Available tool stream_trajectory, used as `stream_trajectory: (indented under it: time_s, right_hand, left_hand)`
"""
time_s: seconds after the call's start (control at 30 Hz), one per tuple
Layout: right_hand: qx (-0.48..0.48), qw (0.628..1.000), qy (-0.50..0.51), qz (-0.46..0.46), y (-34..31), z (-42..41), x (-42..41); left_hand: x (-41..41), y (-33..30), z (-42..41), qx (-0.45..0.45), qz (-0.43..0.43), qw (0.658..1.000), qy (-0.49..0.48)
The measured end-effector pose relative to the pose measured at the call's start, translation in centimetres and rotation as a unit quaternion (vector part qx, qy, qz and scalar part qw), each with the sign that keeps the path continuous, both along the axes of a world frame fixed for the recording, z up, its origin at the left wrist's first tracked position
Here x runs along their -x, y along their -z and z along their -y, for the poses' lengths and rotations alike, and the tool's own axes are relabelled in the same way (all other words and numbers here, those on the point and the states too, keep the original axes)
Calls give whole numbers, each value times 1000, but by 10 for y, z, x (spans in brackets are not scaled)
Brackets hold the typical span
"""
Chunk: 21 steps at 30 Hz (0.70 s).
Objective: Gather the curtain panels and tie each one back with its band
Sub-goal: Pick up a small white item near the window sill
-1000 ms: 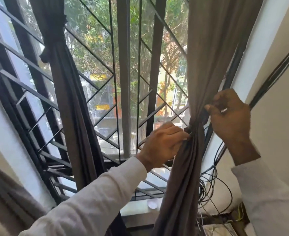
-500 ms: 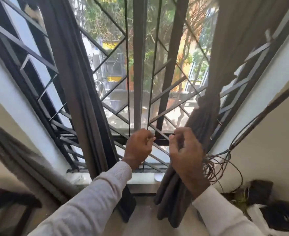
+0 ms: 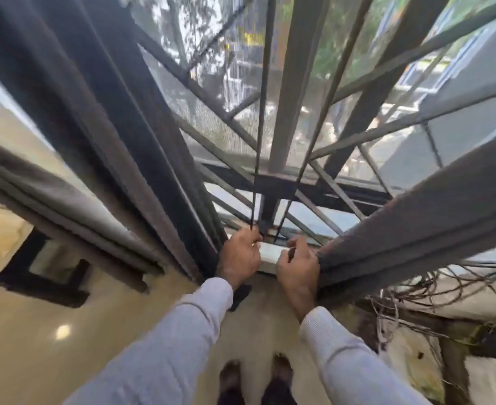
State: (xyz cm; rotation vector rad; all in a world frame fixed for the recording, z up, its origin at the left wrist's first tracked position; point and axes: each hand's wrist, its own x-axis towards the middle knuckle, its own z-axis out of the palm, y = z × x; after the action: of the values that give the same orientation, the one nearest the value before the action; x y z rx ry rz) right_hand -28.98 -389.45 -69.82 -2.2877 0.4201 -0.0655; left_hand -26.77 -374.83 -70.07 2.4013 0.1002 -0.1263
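Note:
Two grey-brown curtain panels hang on either side of the barred window. The left panel (image 3: pixel 109 135) falls in long folds to the floor, and the right panel (image 3: pixel 422 220) runs as one gathered bundle down to my right hand. Both hands sit low between the panels, just above the white window sill (image 3: pixel 270 254). My left hand (image 3: pixel 239 258) is curled beside a thin grille rod, with nothing plainly in it. My right hand (image 3: pixel 297 268) is curled too, its outer side against the right panel's edge. No tie band shows in this blurred view.
The metal window grille (image 3: pixel 284 112) with mesh behind it fills the middle. A tangle of cables (image 3: pixel 433 290) hangs at the right wall. Another grey drape (image 3: pixel 50 206) and a dark frame (image 3: pixel 36 276) are at the left. My feet (image 3: pixel 255 381) stand on the beige floor.
Both hands let go of the right panel at its tie point and dropped to the sill between the panels. The view has tilted steeply downward.

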Motion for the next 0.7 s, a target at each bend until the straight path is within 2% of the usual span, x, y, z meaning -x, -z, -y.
stream_trajectory:
  time_s: [0.17,0.4,0.53,0.7]
  right_hand:
    - [-2,995,5,-97,110,16,-45]
    - [32,983,14,-178,263,45,-97]
    - [152,962,-28,-224,342,88,-104]
    - [257,938,-103,-206,396,114,-104]
  left_hand:
    - [-32,86,20,-9,-43,999,-20]
    - [-77,218,62,-27,-57,998,20]
    - [-92,283,67,-54,-75,994,62]
    - [-105,331,74,-68,-86,991,82]
